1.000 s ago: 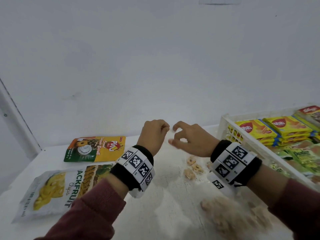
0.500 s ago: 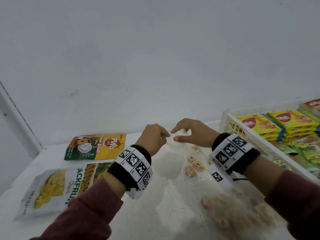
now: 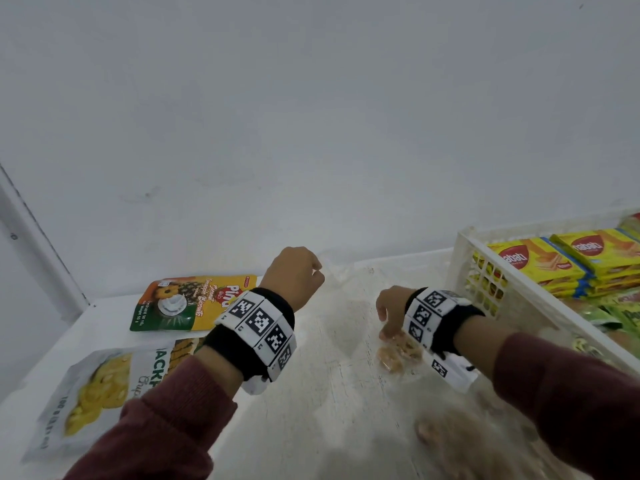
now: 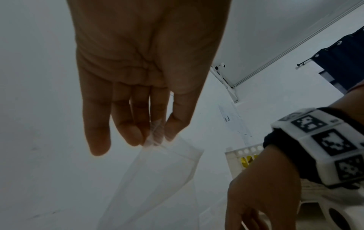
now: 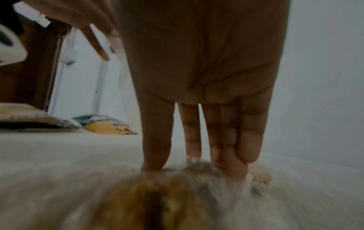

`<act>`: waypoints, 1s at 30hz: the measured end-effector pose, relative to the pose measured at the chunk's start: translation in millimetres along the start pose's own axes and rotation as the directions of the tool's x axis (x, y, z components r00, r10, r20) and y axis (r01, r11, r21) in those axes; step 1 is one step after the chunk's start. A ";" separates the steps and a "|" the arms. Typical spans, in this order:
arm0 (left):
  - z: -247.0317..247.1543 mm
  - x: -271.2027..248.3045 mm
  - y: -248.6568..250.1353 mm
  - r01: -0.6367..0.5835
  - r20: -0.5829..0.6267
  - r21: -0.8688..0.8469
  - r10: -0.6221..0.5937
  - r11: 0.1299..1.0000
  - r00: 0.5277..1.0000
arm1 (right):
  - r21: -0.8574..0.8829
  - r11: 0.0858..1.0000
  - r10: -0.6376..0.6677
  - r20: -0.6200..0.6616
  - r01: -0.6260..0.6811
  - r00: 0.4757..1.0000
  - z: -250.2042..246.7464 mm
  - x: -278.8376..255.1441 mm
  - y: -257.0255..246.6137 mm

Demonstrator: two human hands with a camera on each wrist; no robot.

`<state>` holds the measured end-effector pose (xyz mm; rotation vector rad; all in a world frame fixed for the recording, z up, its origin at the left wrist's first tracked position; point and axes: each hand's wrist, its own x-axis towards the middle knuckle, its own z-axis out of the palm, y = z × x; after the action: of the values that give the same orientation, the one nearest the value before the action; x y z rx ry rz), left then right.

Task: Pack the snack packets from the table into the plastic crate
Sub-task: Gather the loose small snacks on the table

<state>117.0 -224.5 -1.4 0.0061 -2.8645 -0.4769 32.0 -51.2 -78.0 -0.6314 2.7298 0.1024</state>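
Pinching one clear bag (image 4: 157,168) in left hand (image 4: 141,70), two packets on table (image 3: 311,427)

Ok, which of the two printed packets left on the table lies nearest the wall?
The orange and green pineapple biscuit pouch. It lies flat at the table's far left by the wall; the white jackfruit chips bag sits closer to the person.

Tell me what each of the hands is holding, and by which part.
The left hand pinches the clear plastic packet by its top sealed edge. The right hand holds nothing; its straight fingertips touch the snack pieces inside.
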 end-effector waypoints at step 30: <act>11.7 24.1 4.2 -0.055 -0.001 -0.292 0.057 0.955 0.998 | 0.377 0.829 -0.128 -0.590 0.413 0.797 -48.6 -26.4 -20.5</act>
<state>91.0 -217.8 -5.1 -0.1279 -2.7632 -0.8839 48.4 -65.7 -23.2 -1.0187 2.9347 -0.9668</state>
